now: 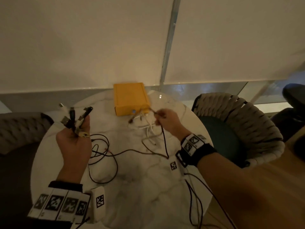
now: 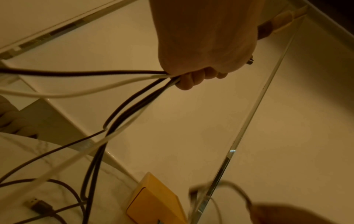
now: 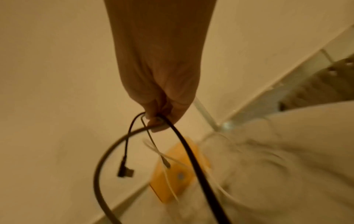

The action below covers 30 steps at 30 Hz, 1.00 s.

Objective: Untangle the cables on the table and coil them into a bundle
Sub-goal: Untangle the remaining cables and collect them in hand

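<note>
From above, the left hand (image 1: 74, 144) grips several plug ends upright while the cables (image 1: 105, 154) sprawl on the table (image 1: 148, 187). At its wrist, strands cross; pulling could tighten knots. The right hand (image 3: 161, 94) pinches dark leads near the far yellow box (image 3: 178, 174), which they might drag.

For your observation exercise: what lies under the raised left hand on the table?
Under the left hand, dark cable loops lie on the marble table; a USB plug rests there. Parts beneath the palm stay hidden.
</note>
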Tool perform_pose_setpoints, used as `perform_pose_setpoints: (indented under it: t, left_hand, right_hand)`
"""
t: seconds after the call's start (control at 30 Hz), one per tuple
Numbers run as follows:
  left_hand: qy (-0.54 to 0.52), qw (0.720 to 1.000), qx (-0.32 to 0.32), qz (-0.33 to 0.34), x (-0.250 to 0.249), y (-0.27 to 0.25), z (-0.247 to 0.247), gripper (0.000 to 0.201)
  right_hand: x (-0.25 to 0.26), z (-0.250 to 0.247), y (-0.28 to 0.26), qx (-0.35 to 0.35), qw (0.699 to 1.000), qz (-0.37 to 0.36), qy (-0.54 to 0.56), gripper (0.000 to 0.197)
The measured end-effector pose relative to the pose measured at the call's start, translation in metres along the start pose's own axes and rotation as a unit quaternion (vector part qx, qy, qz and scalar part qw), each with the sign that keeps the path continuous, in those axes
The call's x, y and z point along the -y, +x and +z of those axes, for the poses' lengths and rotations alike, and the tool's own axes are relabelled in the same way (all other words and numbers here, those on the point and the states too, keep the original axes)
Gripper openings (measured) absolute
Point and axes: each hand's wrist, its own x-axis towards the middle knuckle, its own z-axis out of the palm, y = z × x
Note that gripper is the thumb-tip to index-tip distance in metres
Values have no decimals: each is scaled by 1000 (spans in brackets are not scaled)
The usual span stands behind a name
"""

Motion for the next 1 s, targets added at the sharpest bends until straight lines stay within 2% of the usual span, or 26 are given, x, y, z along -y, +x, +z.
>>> perform_pose_setpoints:
  t: [0.03, 0.1, 0.17, 0.23, 0.3, 0.37, 0.4, 0.47, 0.53, 0.6, 0.67, 0.77, 0.83, 0.9, 1.0]
  left_hand:
    - [-6, 1000, -3, 0, -2, 1, 0, 21]
    - [-25, 999, -23, -7, -5, 4, -1, 25]
    - [-33, 999, -40, -9, -12, 9, -2, 50]
    - [-59, 996, -59, -7, -17, 14, 0, 59]
    - [-61, 996, -66, -1, -19, 15, 1, 63]
    - [-55, 997, -59, 1, -17, 15, 0, 64]
    - [-56, 997, -50, 1, -13, 15, -3, 58]
    - [-35, 999, -19, 2, -8, 14, -4, 43]
    - [3, 1000, 4, -12, -6, 10, -1, 27]
    - [71, 997, 23, -12, -4, 6, 8, 12]
    - [125, 990, 57, 1, -1, 3, 19, 16]
    - [135, 987, 90, 16, 7, 5, 31, 34]
    - [124, 987, 97, 17, 14, 5, 35, 36]
    - [116, 987, 110, -6, 19, 0, 39, 38]
    - [120, 972, 189, -65, 30, -8, 46, 42]
  right_hand:
    - [24, -2, 10, -33, 997, -16, 65, 17]
    - [72, -10, 31, -118, 979, -98, 135, 9]
    - [113, -18, 48, -180, 951, -201, 148, 5]
    - [139, -21, 60, -145, 943, -264, 141, 3]
    - [144, -16, 65, -50, 954, -295, 2, 5]
    - [131, -10, 65, 36, 949, -279, -141, 8]
    - [122, -8, 61, 74, 953, -247, -159, 8]
    - [109, -9, 49, 139, 965, -186, -118, 5]
    - [102, -13, 39, 173, 965, -174, -93, 7]
    - [100, -16, 32, 178, 955, -208, -114, 17]
    - [101, -19, 23, 175, 950, -234, -114, 20]
    - [108, -28, 13, 137, 949, -266, -94, 21]
    - [114, -40, 11, 80, 956, -281, -15, 21]
    - [117, -55, 11, 54, 960, -255, 101, 24]
    - [121, -66, 6, 146, 938, -229, 215, 27]
